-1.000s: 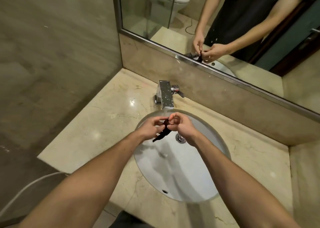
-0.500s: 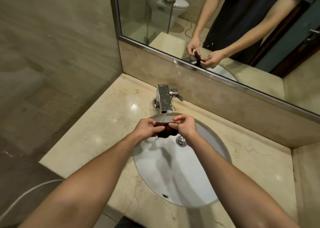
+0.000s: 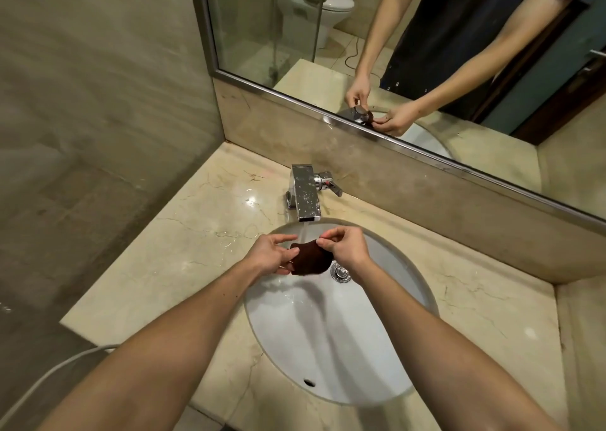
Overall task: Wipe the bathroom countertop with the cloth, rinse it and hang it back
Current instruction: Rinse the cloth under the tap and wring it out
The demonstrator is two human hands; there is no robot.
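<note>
The small dark brown cloth [image 3: 310, 258], soft and napped like terry, hangs spread in a crumpled, roughly triangular sheet just in front of the square-bodied chrome tap [image 3: 305, 196], whose flat top is speckled with water drops. A thin stream of water [image 3: 303, 232] falls from the tap's spout and meets the cloth's upper edge. Below the tap sits the oval white ceramic basin [image 3: 328, 342], glossy and wet, set under the rim of the polished beige marble countertop [image 3: 196, 243], which is veined with thin brown lines and shows bright reflections of light. A round chrome drain plug [image 3: 340, 272] lies in the basin in front of the tap, just right of the cloth, and a small dark overflow hole [image 3: 308, 381] sits at the basin's near side. Behind the tap a low marble upstand meets the metal-framed wall mirror [image 3: 426, 53], where a white toilet and the person's arms are reflected. To the left of the tap rises a wall of large matte beige stone tiles [image 3: 98, 102], and a pale hose [image 3: 49, 371] curves below the countertop's left end. The left hand [image 3: 273, 253], left of the stream, pinches the cloth's left edge between thumb and curled fingers, its index finger stretched toward the water. The right hand [image 3: 344, 245], right of the stream, is closed in a fingertip pinch on the cloth's upper right corner, holding it above the basin.
</note>
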